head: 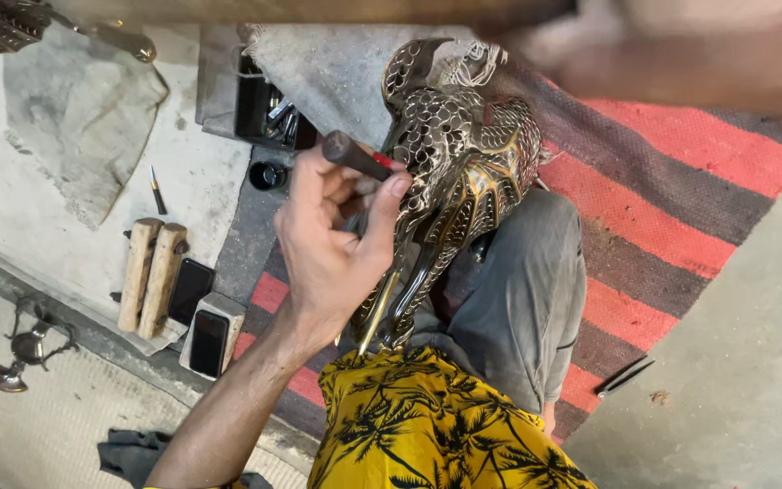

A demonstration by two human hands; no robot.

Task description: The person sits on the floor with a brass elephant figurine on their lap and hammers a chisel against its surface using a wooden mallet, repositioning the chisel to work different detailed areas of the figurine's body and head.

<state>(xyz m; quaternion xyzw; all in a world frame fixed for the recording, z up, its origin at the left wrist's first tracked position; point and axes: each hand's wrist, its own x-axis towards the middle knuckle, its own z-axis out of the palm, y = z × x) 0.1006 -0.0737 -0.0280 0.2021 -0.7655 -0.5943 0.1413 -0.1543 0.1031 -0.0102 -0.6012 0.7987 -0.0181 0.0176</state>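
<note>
I brace the metal bird figure [463, 172] against my raised knee [518, 290], its head up and away from me, so the scaled, engraved body faces my working side and does not roll. My left hand [332, 240] is closed around a dark chisel-like tool [355, 156]; thumb and fingers pinch the shank so its tip sits on the bird's neck scales. The tool tip itself is hidden behind my fingers. My right hand is not identifiable: only a blurred brown mass [681, 54] crosses the top right, so I cannot tell what it holds. Two wooden handles [149, 272], two dark phones [201, 312] and a box of small tools [269, 113] lie near my left side. The striped rug [681, 181] cushions the floor.
</note>
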